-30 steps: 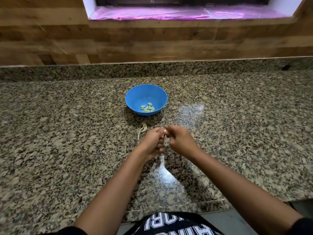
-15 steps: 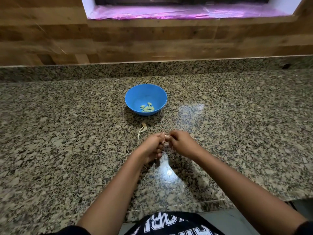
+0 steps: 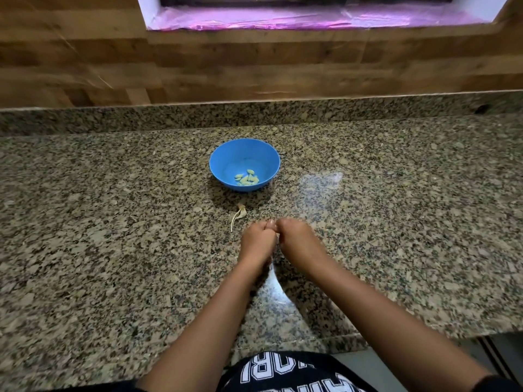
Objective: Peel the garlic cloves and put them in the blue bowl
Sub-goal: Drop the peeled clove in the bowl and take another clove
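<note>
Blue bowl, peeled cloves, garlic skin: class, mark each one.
blue bowl (image 3: 226, 159): head view, bare inner wall, left side.
peeled cloves (image 3: 246, 178): head view, middle of the heap.
garlic skin (image 3: 241, 213): head view, its wider upper end.

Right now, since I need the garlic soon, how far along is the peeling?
Done: several peeled cloves lie in the blue bowl; a stripped skin lies on the counter. In hand: the left hand and right hand pinch what looks like one clove, mostly hidden. Left: finishing it; no other unpeeled cloves show.
</note>
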Demonstrator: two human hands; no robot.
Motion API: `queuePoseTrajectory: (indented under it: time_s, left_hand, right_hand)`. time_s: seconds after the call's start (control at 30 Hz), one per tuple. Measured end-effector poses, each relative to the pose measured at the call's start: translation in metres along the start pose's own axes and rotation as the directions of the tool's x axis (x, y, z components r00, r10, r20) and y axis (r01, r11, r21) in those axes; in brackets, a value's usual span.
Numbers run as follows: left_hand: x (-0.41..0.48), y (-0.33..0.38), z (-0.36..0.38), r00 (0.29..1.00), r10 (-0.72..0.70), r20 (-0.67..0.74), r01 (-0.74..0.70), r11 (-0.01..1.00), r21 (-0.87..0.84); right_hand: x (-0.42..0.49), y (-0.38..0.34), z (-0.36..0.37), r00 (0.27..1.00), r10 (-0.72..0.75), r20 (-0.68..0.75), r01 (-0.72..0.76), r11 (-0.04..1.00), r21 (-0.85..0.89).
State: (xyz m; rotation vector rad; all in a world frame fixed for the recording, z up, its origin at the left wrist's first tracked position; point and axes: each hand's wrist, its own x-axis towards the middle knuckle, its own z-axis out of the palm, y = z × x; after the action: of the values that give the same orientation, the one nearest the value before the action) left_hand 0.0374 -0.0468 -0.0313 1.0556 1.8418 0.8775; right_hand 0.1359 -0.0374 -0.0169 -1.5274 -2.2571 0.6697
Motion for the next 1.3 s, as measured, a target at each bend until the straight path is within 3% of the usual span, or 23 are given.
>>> queuePoseTrajectory:
  time_s: [0.07, 0.2, 0.33, 0.4, 0.47, 0.53, 0.57, 0.67, 0.7, 0.73, 0.8, 0.87, 1.1, 1.17, 1.3]
  left_hand:
    - [-0.001, 0.002, 0.000, 1.000, -0.023, -0.010, 0.022, 0.995, -0.093]
    - [-0.004, 0.004, 0.001, 0.998, -0.057, 0.011, 0.058, 0.976, -0.209]
    - [-0.006, 0.003, 0.003, 0.997, -0.074, -0.012, 0.068, 0.963, -0.261]
    - [-0.005, 0.002, 0.003, 0.998, -0.055, 0.026, 0.060, 0.955, -0.291]
    - [-0.005, -0.004, 0.000, 0.995, -0.017, 0.094, 0.045, 0.954, -0.297]
    - [-0.008, -0.011, -0.006, 0.988, 0.018, 0.154, 0.020, 0.971, -0.237]
    - [-0.009, -0.015, -0.008, 0.985, 0.033, 0.170, 0.000, 0.981, -0.192]
    - [-0.007, -0.018, -0.014, 0.983, 0.146, 0.114, -0.159, 0.981, 0.109]
    - [-0.006, -0.017, -0.015, 0.981, 0.172, 0.089, -0.182, 0.975, 0.130]
    - [-0.005, -0.016, -0.017, 0.984, 0.162, 0.076, -0.168, 0.982, 0.082]
    - [-0.001, -0.013, -0.018, 0.992, 0.072, 0.105, -0.051, 0.979, -0.195]
    - [-0.001, -0.012, -0.019, 0.988, 0.033, 0.148, 0.031, 0.910, -0.414]
    - [-0.001, -0.007, -0.019, 0.989, -0.023, 0.147, 0.103, 0.818, -0.567]
    - [0.000, -0.006, -0.017, 0.991, -0.026, 0.131, 0.099, 0.796, -0.598]
    - [0.001, -0.006, -0.015, 1.000, 0.017, 0.009, -0.010, 0.852, -0.524]
  right_hand:
    - [0.001, -0.001, 0.003, 0.999, -0.032, -0.043, 0.030, 0.999, -0.036]
    - [0.001, -0.002, 0.008, 0.994, 0.027, -0.103, -0.020, 0.997, 0.075]
    - [-0.003, -0.005, 0.008, 0.978, 0.183, -0.096, -0.133, 0.913, 0.385]
    - [-0.001, -0.004, 0.002, 0.945, 0.327, 0.016, -0.267, 0.740, 0.618]
    - [0.004, -0.001, -0.007, 0.886, 0.419, 0.199, -0.379, 0.406, 0.832]
    - [0.008, 0.002, -0.016, 0.843, 0.423, 0.332, -0.406, 0.095, 0.909]
    - [0.010, 0.003, -0.019, 0.829, 0.423, 0.366, -0.421, 0.040, 0.906]
    - [0.008, 0.008, -0.021, 0.825, 0.399, 0.400, -0.470, 0.090, 0.878]
    - [0.006, 0.009, -0.020, 0.832, 0.389, 0.396, -0.473, 0.124, 0.872]
    - [0.005, 0.009, -0.019, 0.840, 0.381, 0.386, -0.470, 0.157, 0.869]
    - [0.004, 0.009, -0.017, 0.860, 0.362, 0.359, -0.458, 0.240, 0.856]
    - [0.003, 0.008, -0.015, 0.880, 0.340, 0.332, -0.442, 0.329, 0.834]
    - [0.000, -0.001, -0.015, 0.933, 0.319, 0.167, -0.337, 0.614, 0.714]
    - [0.003, -0.004, -0.014, 0.923, 0.351, 0.160, -0.351, 0.591, 0.727]
    - [0.005, -0.005, -0.012, 0.872, 0.393, 0.291, -0.435, 0.352, 0.828]
